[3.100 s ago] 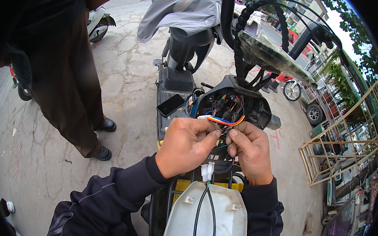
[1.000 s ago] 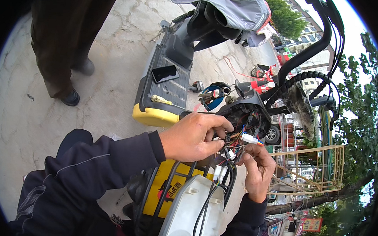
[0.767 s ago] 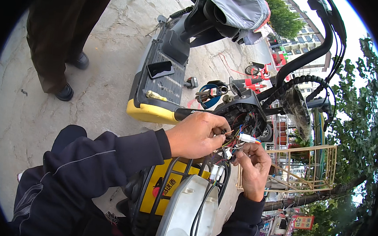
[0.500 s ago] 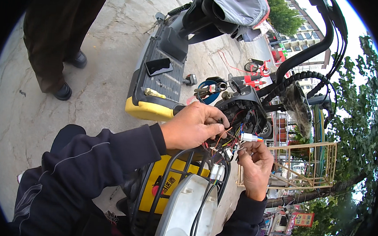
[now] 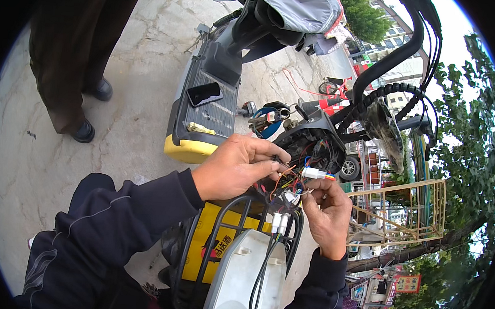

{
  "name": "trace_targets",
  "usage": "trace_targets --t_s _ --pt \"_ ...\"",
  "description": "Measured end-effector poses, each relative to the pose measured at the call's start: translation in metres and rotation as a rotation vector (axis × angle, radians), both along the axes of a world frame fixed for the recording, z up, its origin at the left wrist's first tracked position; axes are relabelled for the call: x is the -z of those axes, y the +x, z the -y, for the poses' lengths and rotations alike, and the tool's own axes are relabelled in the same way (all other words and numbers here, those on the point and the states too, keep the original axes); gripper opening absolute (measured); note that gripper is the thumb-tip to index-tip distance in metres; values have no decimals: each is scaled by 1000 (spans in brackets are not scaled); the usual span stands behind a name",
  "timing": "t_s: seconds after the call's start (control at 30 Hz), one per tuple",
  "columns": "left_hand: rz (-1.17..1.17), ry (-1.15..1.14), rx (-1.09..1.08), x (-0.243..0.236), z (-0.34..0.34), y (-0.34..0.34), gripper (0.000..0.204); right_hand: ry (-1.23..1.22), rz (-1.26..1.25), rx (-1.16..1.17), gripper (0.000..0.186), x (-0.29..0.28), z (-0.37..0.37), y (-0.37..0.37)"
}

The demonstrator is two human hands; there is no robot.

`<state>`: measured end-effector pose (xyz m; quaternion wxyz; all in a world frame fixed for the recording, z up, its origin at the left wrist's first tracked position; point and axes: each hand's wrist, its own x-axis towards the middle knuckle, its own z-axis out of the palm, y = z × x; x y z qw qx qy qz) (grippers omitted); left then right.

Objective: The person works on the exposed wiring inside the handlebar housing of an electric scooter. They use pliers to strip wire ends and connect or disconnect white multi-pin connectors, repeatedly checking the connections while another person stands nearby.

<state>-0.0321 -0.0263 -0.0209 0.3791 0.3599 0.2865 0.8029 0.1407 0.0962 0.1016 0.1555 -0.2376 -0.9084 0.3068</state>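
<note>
Grey ribbing covers the footboard, where a flat, glossy phone lies loose; a jolt could send it over the board's edge. A small pale-yellow object lies by the board's yellow end.

The left hand has thumb and forefinger narrowly apart at the wiring; I cannot tell whether a strand sits between them.

Below, a white panel, a smooth shallow shell with rounded corners, lies over a black tubular rack. A bumped forearm could tip it and tug the two boxy plugs at its upper edge by their rubbery black cable.

The wires, thin, many-coloured and tangled, spill from the dark open housing toward the rack's upper edge. A hard pull could break one; crowding could get strands confused.

Rightward, an oblong white connector sits just above the right hand, whose thumb and forefinger pinch thin wires; jerking them could strain its red, yellow and blue leads.
</note>
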Motion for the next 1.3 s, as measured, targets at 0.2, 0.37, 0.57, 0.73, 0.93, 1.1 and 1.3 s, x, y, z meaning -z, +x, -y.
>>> trace_targets --t_s 0.2,0.37,0.57,0.73,0.93,1.1,1.3 --pt "-41 24 -48 0 9 5 28 -30 12 18 16 -1 -1 1" --pt "-41 11 -74 1 13 6 28 -71 -40 -9 17 -1 4 -1" --pt "-62 -11 -101 3 15 5 28 -279 -114 -8 19 -3 4 -2" --pt "-32 -19 -88 7 13 4 27 -396 -117 18 16 -3 -1 -2" --pt "36 -31 -25 7 11 1 27 -517 -159 59 19 -2 -1 -2" --pt "22 -34 9 3 11 1 28 -541 -145 17 26 -5 0 -1" --pt "8 -38 23 -2 8 2 30 -501 -101 -32 39 -6 4 0"
